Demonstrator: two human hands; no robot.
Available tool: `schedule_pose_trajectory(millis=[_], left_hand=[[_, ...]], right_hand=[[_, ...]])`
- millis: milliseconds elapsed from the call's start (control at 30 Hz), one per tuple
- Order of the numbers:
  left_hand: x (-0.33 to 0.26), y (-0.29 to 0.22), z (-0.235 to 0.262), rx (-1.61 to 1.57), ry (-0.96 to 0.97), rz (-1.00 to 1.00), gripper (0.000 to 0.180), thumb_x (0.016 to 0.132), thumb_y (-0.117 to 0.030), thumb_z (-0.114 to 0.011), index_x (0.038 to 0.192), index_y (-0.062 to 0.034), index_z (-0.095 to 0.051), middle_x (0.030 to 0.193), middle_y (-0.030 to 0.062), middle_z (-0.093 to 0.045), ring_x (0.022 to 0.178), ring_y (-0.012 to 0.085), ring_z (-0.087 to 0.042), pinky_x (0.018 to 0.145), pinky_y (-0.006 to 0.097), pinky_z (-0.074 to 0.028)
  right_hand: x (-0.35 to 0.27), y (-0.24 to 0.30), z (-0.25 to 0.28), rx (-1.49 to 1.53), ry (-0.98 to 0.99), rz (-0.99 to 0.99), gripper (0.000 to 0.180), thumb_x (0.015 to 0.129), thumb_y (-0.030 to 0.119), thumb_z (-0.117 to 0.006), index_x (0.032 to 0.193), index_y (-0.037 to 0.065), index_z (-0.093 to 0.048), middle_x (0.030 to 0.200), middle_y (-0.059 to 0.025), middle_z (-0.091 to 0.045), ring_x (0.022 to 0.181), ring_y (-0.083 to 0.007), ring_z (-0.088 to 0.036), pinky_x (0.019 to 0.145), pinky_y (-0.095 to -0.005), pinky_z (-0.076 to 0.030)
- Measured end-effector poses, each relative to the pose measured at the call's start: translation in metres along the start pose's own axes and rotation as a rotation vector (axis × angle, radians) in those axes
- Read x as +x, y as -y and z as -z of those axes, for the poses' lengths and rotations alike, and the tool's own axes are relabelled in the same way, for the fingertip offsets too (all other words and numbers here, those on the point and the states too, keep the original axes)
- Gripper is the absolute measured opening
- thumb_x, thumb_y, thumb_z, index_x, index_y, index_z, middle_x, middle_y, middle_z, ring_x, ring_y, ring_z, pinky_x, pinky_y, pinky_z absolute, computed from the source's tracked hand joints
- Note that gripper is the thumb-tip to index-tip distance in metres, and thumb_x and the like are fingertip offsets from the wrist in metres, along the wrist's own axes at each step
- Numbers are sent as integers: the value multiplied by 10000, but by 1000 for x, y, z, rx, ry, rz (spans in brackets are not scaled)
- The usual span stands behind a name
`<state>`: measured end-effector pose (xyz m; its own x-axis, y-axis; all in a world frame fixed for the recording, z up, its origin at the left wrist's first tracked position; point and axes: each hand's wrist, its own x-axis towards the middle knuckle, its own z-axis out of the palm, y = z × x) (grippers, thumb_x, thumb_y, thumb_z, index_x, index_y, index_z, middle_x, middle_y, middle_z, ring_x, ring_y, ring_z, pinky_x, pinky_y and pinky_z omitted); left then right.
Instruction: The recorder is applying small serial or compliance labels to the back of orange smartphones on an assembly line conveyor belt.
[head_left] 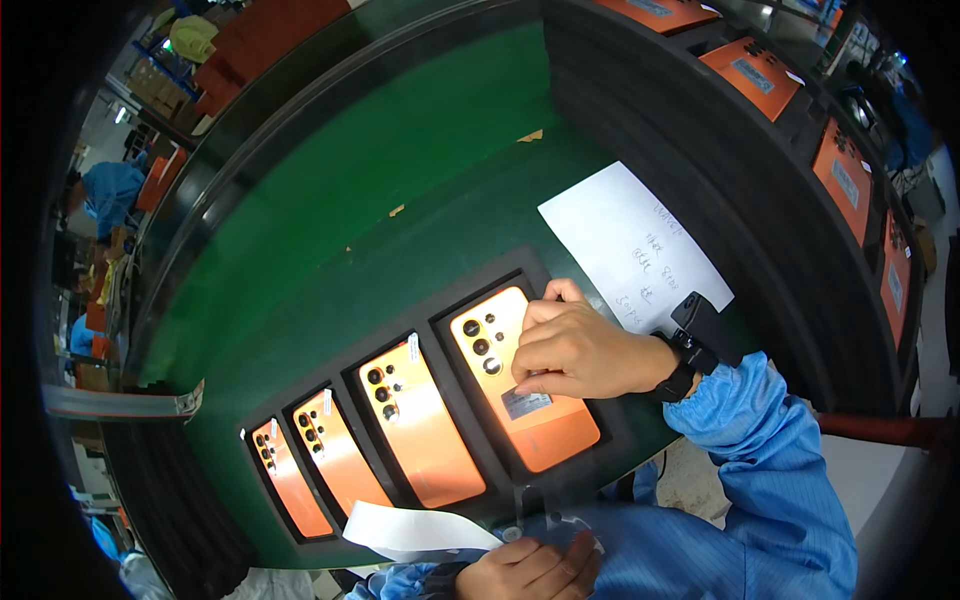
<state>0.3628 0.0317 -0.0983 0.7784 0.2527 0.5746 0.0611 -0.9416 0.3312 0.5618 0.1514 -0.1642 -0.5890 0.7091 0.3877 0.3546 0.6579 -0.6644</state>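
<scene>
Several orange phones lie back up in a black foam tray (424, 320). My right hand (585, 350), with a black strap and small black device at its wrist, is over the rightmost phone (550, 440). Its thumb and fingertips pinch together at the upper edge of a silver label (524, 402) on that phone's back, below the cameras. At the lower edge, my left hand (530, 572) is closed on a white paper strip (415, 530), which curls leftward over the tray's front. The other phones, such as the second from the right (430, 430), show no silver label.
A white sheet with handwriting (640, 245) lies beyond the tray on the green work surface (420, 235). Stacked black foam trays (690, 130) rise at the right, with labelled orange phones (755, 78) in the top one. Another dark stack (170, 490) stands at the left.
</scene>
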Motion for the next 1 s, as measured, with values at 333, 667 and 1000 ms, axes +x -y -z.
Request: schedule_pose_trajectory(millis=[333, 667, 1000], left_hand=[[2, 0, 4, 50, 159, -56, 267, 707, -118, -567, 905, 53, -622, 927, 156, -637, 552, 119, -456, 478, 260, -334], [-2, 1, 0, 60, 137, -56, 244, 713, -111, -571, 899, 35, -629, 916, 145, -638, 552, 119, -455, 476, 260, -335], [1, 2, 1, 40, 130, -35, 249, 709, -124, -575, 892, 35, -631, 880, 132, -634, 558, 121, -473, 478, 260, -346]], right_hand=[[-6, 0, 3, 14, 40, 18, 164, 744, 212, -693, 646, 138, -584, 673, 31, -589, 773, -155, -490, 883, -399, -257], [-5, 3, 5, -8, 76, 15, 150, 742, 221, -691, 659, 132, -603, 676, 32, -585, 788, -154, -492, 900, -405, -245], [-5, 2, 5, -2, 73, 14, 147, 754, 225, -685, 667, 129, -617, 664, 34, -573, 797, -152, -498, 914, -408, -244]])
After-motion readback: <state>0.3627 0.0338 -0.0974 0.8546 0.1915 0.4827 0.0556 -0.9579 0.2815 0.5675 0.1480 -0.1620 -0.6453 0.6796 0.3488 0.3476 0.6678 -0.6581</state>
